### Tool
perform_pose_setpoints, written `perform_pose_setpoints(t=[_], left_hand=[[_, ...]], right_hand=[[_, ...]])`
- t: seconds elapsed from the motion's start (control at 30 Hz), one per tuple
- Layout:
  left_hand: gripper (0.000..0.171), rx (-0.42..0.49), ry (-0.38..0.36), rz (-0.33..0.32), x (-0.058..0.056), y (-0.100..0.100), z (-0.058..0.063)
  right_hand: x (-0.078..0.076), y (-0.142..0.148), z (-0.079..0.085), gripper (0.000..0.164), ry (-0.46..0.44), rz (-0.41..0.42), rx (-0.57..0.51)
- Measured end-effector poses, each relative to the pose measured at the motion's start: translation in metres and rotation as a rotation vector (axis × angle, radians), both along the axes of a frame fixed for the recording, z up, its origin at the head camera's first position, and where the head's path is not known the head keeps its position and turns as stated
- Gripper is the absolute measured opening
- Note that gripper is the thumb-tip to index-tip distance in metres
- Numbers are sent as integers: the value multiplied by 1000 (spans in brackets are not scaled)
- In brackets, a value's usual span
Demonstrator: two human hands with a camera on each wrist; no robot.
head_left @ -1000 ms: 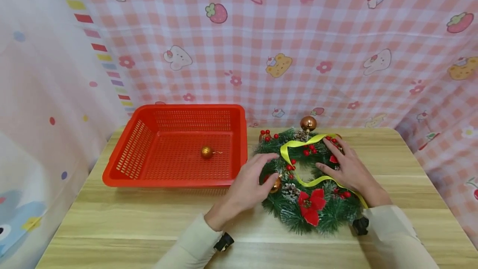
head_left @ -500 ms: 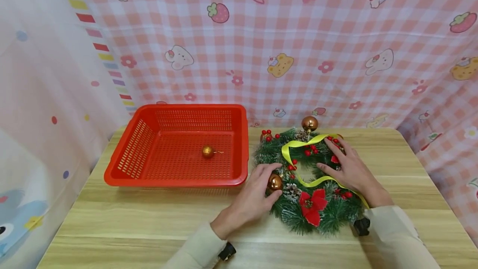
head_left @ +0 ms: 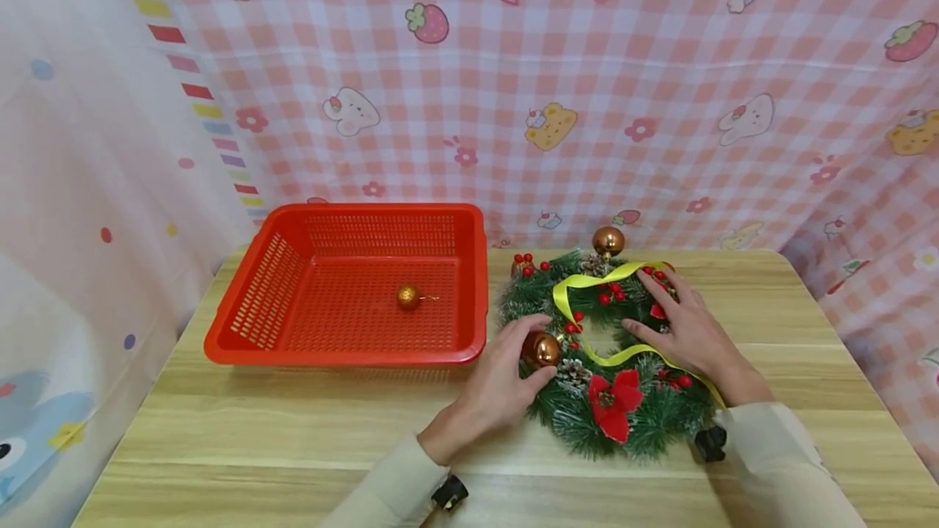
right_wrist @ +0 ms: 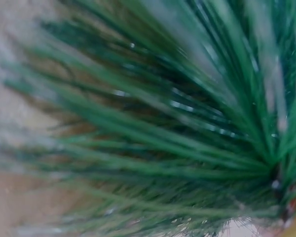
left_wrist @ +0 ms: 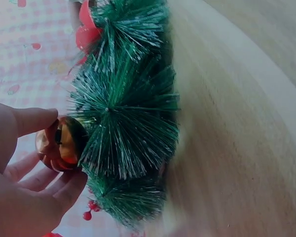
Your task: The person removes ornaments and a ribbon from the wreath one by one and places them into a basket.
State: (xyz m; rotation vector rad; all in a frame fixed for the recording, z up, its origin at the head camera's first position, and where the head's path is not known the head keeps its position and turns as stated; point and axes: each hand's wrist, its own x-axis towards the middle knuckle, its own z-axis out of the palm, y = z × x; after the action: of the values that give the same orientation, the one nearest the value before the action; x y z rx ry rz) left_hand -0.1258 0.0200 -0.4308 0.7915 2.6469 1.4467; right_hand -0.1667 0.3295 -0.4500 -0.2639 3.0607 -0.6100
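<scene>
A green Christmas wreath (head_left: 660, 414) lies on the table at the right, with a red poinsettia (head_left: 614, 406), pine cones and red berries on it. Yellow ribbon (head_left: 623, 357) loops loosely across its top. On the wreath's left side, my left hand (head_left: 499, 381) holds a shiny copper bauble (head_left: 543, 350) between thumb and fingers. The left wrist view shows the thumb on one side of the copper bauble (left_wrist: 64, 143) and the fingertips on the other. My right hand (head_left: 689, 332) rests on the wreath's right side, fingers spread. Only blurred green needles (right_wrist: 187, 123) fill the right wrist view.
To the left stands a red plastic basket (head_left: 469, 349) with a small gold bauble (head_left: 407, 297) inside. Another copper bauble (head_left: 608, 241) sits at the wreath's back edge. A checked pink curtain (head_left: 469, 88) hangs behind the wooden table (head_left: 293, 446).
My left hand has moved down and closed round the copper bauble, which has lifted and turned slightly. The right hand stays in place on the wreath.
</scene>
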Motion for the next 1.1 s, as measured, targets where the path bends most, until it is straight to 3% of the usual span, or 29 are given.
perform_pose_setpoints(t=[0.57,1.1], left_hand=[[52,59,81,38,-12,12,2],[53,98,52,58,-19,18,4]], right_hand=[[-4,-2,-1,88,-4,-6,21],[-1,2,-4,87,25,-7,8]])
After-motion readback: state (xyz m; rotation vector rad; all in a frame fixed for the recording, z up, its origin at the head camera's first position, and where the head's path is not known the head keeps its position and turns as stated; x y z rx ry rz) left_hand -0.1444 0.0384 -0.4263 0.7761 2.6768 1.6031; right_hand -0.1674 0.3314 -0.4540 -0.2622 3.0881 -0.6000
